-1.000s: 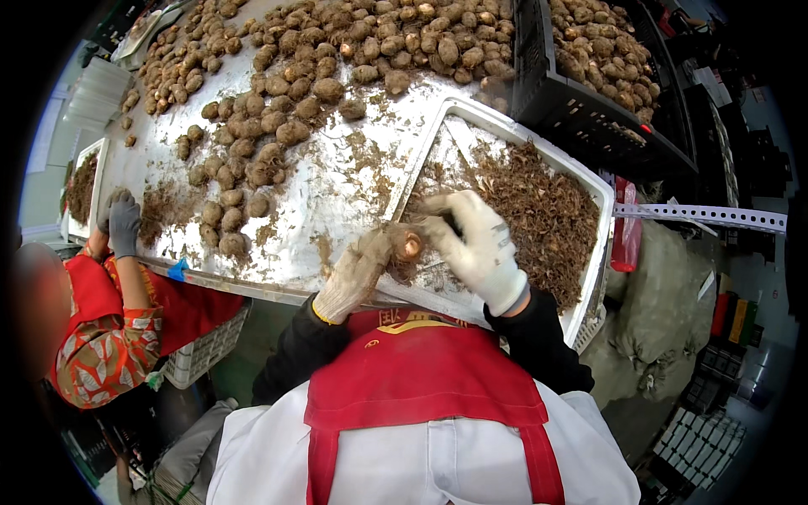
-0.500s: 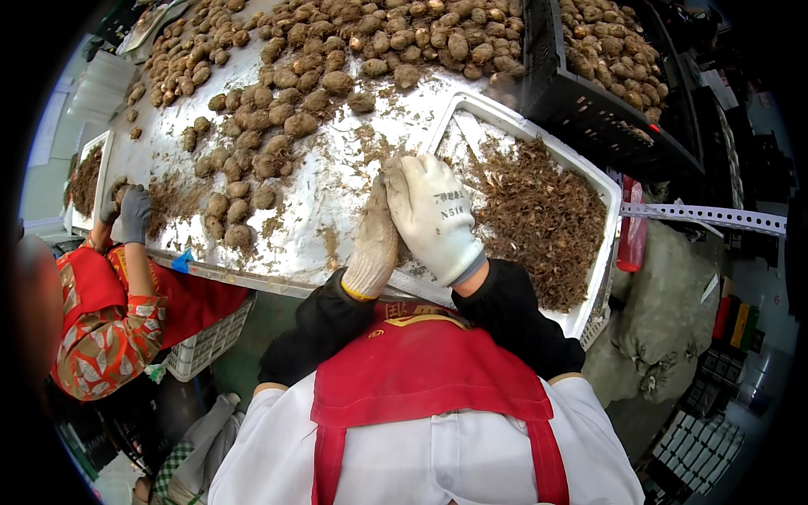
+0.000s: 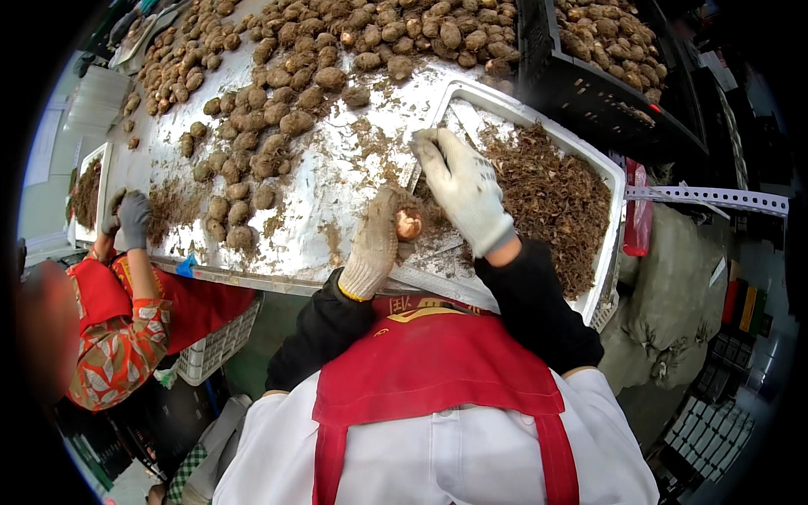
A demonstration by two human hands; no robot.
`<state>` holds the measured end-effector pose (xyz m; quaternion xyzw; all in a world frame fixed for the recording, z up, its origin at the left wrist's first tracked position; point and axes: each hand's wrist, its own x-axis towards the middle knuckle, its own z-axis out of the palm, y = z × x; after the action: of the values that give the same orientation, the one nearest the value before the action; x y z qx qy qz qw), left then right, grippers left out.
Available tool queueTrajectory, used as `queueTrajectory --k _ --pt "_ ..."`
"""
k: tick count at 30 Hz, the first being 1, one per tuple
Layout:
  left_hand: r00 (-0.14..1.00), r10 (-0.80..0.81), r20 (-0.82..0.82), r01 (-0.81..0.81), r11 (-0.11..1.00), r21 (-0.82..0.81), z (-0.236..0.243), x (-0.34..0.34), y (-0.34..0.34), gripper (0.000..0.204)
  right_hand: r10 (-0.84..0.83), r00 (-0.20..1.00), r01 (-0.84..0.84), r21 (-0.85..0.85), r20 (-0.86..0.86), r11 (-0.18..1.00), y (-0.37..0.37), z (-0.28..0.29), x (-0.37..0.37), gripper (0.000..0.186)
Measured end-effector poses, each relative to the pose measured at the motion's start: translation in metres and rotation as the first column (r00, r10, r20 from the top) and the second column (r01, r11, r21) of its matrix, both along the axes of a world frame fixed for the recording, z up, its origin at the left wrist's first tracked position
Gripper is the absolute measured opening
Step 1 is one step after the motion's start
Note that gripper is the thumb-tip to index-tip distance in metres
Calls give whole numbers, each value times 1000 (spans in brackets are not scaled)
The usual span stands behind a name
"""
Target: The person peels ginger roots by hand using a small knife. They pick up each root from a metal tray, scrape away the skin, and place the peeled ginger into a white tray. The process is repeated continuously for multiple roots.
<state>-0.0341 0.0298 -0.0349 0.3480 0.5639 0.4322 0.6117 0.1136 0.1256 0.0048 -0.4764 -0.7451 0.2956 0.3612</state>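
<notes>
My left hand [image 3: 373, 240], in a soiled knit glove, is closed round a hairy brown taro [image 3: 409, 224] whose pale cut end shows. Over the near left part of a white tray [image 3: 615, 220] hovers my right hand [image 3: 463, 189], in a cleaner white glove. Its fingers are bent together toward the left, stained at the tips; what they hold, if anything, is hidden. Brown fibrous scrapings [image 3: 551, 189] fill much of the tray. Loose taros [image 3: 252, 126] lie in a cluster on the metal table [image 3: 324, 181] ahead of my left hand.
At the far right a black crate [image 3: 589, 93] full of taros stands beside the tray. More taros [image 3: 404, 29] cover the back of the table. To the left a co-worker's gloved hands [image 3: 130, 215] work near the table edge. Sacks [image 3: 669, 286] stand at the right.
My hands, pressed together before, have come apart. The right has moved right over the tray; the left has dropped slightly nearer, and the taro in it now shows.
</notes>
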Motion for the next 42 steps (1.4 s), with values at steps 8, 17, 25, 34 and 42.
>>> queueTrajectory --k 8,17,25,34,42 --pt "711 -223 -667 366 927 81 9 3 3 44 102 983 -62 -252 150 966 -16 4 -20 36" --pt "976 -63 208 64 998 1 -46 -18 -20 44 69 986 -106 -259 -150 960 -6 -4 10 42" --pt "998 63 25 -65 995 76 -57 -4 -12 54 250 968 -250 -35 -6 968 -50 13 12 34" --pt "914 -105 391 46 987 156 -10 0 -14 60 -100 995 103 -190 24 976 -31 -15 39 20" --pt "978 29 208 -11 996 -87 -7 4 -8 65 189 982 -190 -80 -23 979 -64 36 30 20"
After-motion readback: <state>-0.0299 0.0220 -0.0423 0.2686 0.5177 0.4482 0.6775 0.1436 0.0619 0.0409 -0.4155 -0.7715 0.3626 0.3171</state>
